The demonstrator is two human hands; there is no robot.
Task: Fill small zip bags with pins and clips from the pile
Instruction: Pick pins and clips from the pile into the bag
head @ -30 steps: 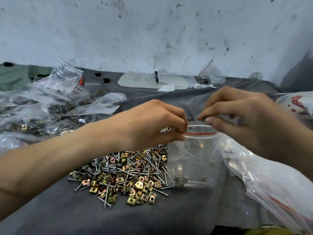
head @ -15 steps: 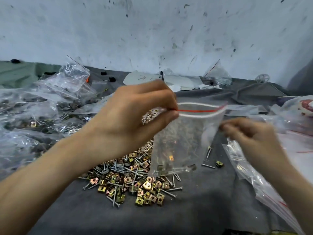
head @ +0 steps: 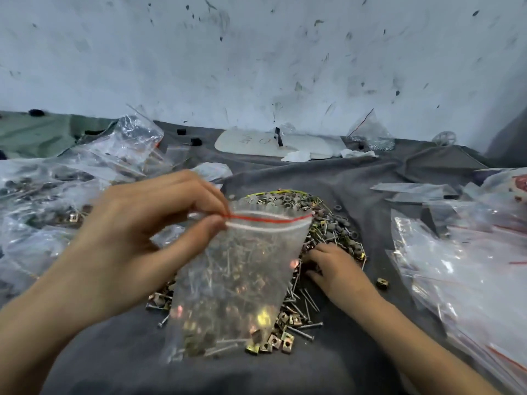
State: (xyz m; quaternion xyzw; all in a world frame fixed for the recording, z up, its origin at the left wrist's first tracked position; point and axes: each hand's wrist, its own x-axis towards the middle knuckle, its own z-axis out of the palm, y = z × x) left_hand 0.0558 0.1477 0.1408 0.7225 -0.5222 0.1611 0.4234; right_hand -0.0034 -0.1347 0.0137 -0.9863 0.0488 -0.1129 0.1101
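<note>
Aloft, left hand (head: 137,238) pinches zip bag (head: 236,280) corner; right hand (head: 333,269) touches pile (head: 330,232).

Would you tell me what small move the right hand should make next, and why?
Probably pinch up a few pieces: the right hand rests on the pile, while the left hand pinches the zip bag by its top corner above it.

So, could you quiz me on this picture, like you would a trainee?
1. True or false: the left hand pinches the zip bag by its top corner.
2. The right hand is: A on the pile; B flat on the wall; C inside the bag.
3. Fill in: the stripe along the bag's mouth is ___.
Key: 1 true; 2 A; 3 red.
</note>
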